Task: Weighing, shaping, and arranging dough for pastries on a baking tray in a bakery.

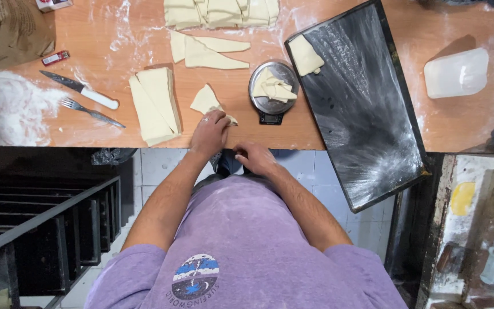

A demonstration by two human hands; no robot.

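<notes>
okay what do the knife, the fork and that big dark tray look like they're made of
Knife: dull grey metal blade, white handle that looks like plastic. Fork: one piece of grey metal with a soft shine, probably steel. Tray: dark, flat sheet with a raised rim, likely blackened metal; matte, streaked with white flour. All three lie on the floured wooden table.

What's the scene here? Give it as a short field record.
left hand: flat on a dough piece at the table edge
right hand: at the table edge, holds nothing visible
scale: dough scraps on it
tray: floured, one dough piece
stack: dough triangles left of the hands
tools: knife, fork
</notes>
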